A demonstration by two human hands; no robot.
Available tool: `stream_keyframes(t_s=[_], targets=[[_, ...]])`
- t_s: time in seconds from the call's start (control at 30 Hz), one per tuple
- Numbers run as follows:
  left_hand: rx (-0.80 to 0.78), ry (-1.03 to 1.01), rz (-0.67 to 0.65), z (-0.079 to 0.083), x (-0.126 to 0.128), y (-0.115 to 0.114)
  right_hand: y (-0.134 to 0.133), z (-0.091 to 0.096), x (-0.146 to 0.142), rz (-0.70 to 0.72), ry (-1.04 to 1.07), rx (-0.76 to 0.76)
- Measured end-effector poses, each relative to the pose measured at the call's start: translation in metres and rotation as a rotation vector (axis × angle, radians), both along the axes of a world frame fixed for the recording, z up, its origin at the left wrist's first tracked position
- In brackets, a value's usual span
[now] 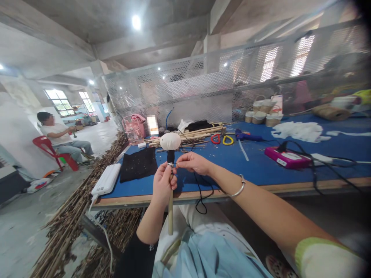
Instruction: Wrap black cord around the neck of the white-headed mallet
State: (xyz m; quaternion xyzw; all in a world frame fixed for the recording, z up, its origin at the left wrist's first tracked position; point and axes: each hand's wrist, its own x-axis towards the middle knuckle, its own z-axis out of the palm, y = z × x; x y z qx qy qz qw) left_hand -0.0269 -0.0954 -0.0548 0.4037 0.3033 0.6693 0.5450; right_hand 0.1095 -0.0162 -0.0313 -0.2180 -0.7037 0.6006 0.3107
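Note:
Upright in my left hand (164,180) is a wooden stick (170,218), its lower end reaching down over my lap. A rounded white head (170,141) tops it, with a black wrapped neck (171,156) and pale-and-black binding just above my fingers. Close beside that binding, my right hand (194,163) is closed in a pinch on a thin black cord (199,195). The cord loops down past the table edge. The exact spot where it meets the binding is partly hidden by my fingers.
On the blue table (185,183) lie a black cloth (137,165), a white power bank (106,178), wooden sticks (199,134), scissors (222,139), a blue glue gun (247,136) and a purple box (286,157). Another person (62,137) sits at far left.

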Motion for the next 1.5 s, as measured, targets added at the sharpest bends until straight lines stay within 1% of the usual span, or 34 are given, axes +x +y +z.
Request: stream_keyframes(t_s=[0.2,0.4,0.6,0.7,0.8,0.87,0.9,0.93,0.97,1.03,1.1,1.17,1.2,1.23,1.27,1.3,1.4,1.43,1.5], targets=[[-0.003,0.015,-0.045,0.0,-0.003,-0.003,0.001,-0.002,-0.001,0.004,-0.001,-0.02],[0.008,-0.046,-0.12,-0.003,-0.007,-0.002,0.005,-0.002,-0.007,-0.05,-0.002,0.009],[-0.04,-0.067,-0.201,0.001,-0.009,-0.005,0.002,-0.003,-0.006,-0.052,0.041,-0.074],[-0.073,-0.121,-0.287,0.003,-0.01,-0.01,-0.006,0.0,-0.001,0.011,0.066,-0.1],[-0.181,-0.175,-0.443,0.004,-0.011,-0.014,-0.015,0.003,0.006,0.1,0.037,-0.112],[-0.231,-0.16,-0.512,0.004,-0.01,-0.016,-0.021,0.004,0.009,0.099,0.053,-0.125],[-0.229,-0.13,-0.503,0.004,-0.009,-0.018,-0.025,0.003,0.01,0.071,0.074,-0.13],[-0.214,-0.079,-0.467,0.004,-0.007,-0.019,-0.029,0.003,0.011,0.032,0.09,-0.131],[-0.194,-0.009,-0.398,0.004,-0.005,-0.021,-0.034,0.002,0.011,-0.015,0.093,-0.121],[-0.136,0.171,-0.186,0.003,-0.001,-0.027,-0.043,0.001,0.008,-0.119,0.055,-0.057],[-0.033,0.339,0.042,0.001,0.002,-0.033,-0.054,0.0,0.002,-0.221,0.008,0.036],[0.099,0.428,0.211,-0.001,0.005,-0.038,-0.063,0.0,-0.004,-0.312,0.006,0.112],[0.144,0.439,0.245,-0.001,0.005,-0.04,-0.067,0.0,-0.007,-0.345,0.017,0.135],[0.157,0.425,0.245,-0.001,0.005,-0.042,-0.071,0.0,-0.009,-0.362,0.024,0.15],[0.138,0.388,0.208,-0.001,0.004,-0.043,-0.074,0.0,-0.009,-0.363,0.017,0.167],[0.095,0.332,0.138,0.001,0.002,-0.044,-0.077,0.0,-0.009,-0.357,-0.009,0.189],[-0.059,0.123,-0.108,0.007,-0.004,-0.048,-0.086,0.002,-0.002,-0.367,-0.107,0.217],[-0.097,0.062,-0.167,0.009,-0.005,-0.049,-0.089,0.002,0.0,-0.379,-0.105,0.193],[-0.154,-0.03,-0.25,0.012,-0.008,-0.053,-0.095,0.003,0.003,-0.4,-0.019,0.095]])
